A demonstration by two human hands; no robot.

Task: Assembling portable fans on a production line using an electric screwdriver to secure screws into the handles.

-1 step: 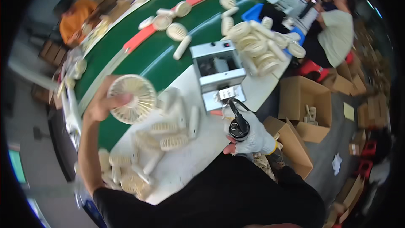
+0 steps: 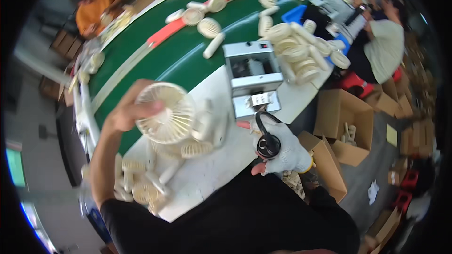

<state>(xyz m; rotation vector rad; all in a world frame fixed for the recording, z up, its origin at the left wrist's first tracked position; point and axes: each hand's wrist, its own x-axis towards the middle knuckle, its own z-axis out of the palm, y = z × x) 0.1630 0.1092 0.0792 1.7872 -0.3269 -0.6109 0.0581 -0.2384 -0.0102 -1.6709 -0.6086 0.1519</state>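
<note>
My left hand [image 2: 126, 110] grips a cream round handheld fan [image 2: 165, 113] by its head, raised above the white worktop [image 2: 221, 160]. My right hand [image 2: 282, 150], in a white glove with bare fingertips, holds a small black looped tool [image 2: 268, 143] near the worktop's front edge. Just beyond it stands a grey metal machine [image 2: 252, 77]. Several more cream fans [image 2: 155, 178] lie heaped on the worktop under and beside my left arm.
A green conveyor belt [image 2: 160, 61] runs behind the worktop carrying scattered fans. Another fan pile [image 2: 301, 49] sits right of the machine. Open cardboard boxes [image 2: 343, 124] stand on the floor at right. Other workers sit at far left [image 2: 94, 9] and far right [image 2: 383, 42].
</note>
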